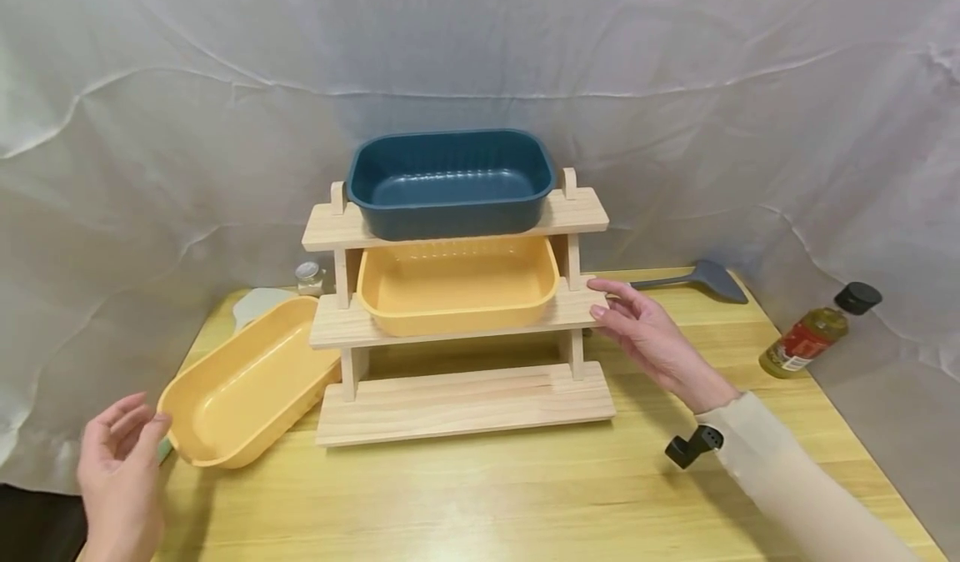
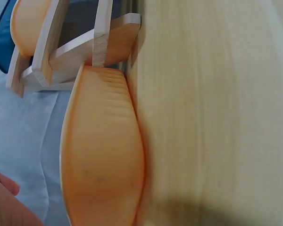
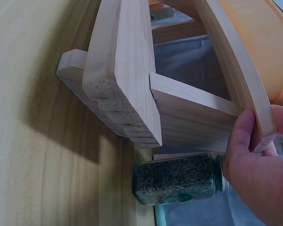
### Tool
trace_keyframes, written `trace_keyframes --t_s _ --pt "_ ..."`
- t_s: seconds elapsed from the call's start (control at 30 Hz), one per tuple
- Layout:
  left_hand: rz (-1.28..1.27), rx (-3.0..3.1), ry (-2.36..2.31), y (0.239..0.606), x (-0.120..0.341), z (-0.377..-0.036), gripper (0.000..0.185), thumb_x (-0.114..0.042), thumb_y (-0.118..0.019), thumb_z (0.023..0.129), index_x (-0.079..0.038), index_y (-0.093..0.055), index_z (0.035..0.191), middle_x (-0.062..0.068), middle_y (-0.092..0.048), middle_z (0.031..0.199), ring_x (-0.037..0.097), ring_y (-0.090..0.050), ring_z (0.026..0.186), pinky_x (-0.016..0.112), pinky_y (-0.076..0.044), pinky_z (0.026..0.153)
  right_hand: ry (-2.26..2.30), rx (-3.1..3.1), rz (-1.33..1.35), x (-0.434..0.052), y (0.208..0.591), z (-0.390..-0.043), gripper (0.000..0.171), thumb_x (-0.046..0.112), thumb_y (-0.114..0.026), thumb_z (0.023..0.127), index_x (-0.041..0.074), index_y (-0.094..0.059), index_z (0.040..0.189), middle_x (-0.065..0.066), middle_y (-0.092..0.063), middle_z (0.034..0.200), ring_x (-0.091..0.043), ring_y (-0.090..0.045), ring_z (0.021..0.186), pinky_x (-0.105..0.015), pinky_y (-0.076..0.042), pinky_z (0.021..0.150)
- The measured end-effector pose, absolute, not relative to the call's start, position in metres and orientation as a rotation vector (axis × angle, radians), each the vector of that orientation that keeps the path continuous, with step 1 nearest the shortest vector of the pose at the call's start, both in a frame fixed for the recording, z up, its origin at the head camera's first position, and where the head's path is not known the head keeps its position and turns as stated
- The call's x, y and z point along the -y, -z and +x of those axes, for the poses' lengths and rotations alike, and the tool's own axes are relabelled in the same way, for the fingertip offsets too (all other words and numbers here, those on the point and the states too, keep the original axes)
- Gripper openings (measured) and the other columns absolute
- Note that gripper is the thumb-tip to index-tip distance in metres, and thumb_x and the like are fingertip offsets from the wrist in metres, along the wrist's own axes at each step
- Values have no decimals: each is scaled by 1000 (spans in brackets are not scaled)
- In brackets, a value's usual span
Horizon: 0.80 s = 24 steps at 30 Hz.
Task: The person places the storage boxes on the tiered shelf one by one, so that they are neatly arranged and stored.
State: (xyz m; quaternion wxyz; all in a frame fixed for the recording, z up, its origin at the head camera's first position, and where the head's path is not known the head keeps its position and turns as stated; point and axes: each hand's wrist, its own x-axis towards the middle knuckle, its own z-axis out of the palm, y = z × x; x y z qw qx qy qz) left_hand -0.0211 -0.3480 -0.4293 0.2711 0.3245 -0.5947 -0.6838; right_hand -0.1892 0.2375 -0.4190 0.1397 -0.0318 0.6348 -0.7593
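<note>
Resting relaxed fingers on the wooden rack (image 1: 457, 320) – stiff, fairly heavy – the right hand (image 1: 648, 341) grips nothing; left hand (image 1: 120, 470) spread beside the light yellow tub (image 1: 247, 383)

Soft, even light fills the head view, bright and sharp, with only faint shadows under the wooden rack (image 1: 461, 328) between the hands. Both wrist views bend strongly at their edges. The yellow tub (image 2: 104, 155) beside the left hand (image 2: 7, 202) looks smeared, and a dark shadow lies on the surface (image 3: 42, 155) under the rack.
</note>
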Motion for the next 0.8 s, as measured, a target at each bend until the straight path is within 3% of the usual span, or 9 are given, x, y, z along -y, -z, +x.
trace_keyframes --t_s 0.3,0.5,0.63,0.8 --pt "958 1765 1926 443 359 -20 46 -1 -70 105 -29 -60 140 -5 -46 130 6 -50 105 10 -50 70 2191 -1835 -87 -237 418 -189 44 5 -68 109 10 -57 151 -4 -51 120 -9 -60 102 -25 -57 96" --pt "977 1877 1975 448 359 -16 46 -8 -72 106 -37 -58 141 -4 -40 120 5 -51 90 14 -52 67 2199 -1815 -95 -237 418 -189 43 4 -68 109 9 -57 150 -5 -55 122 -10 -62 104 -26 -57 96" --pt "951 1854 2027 451 360 -14 45 -7 -72 106 -36 -59 137 -6 -46 105 4 -55 77 16 -53 67 2196 -1830 -94 -237 418 -189 42 4 -68 109 10 -58 150 -3 -51 118 -9 -60 101 -25 -57 95" --pt "805 1738 2180 457 367 -9 41 -1 -67 107 -35 -65 131 -8 -60 93 5 -59 76 18 -54 67 2192 -1830 -93 -237 418 -190 42 4 -68 109 10 -58 149 -4 -51 117 -9 -60 101 -24 -58 94"
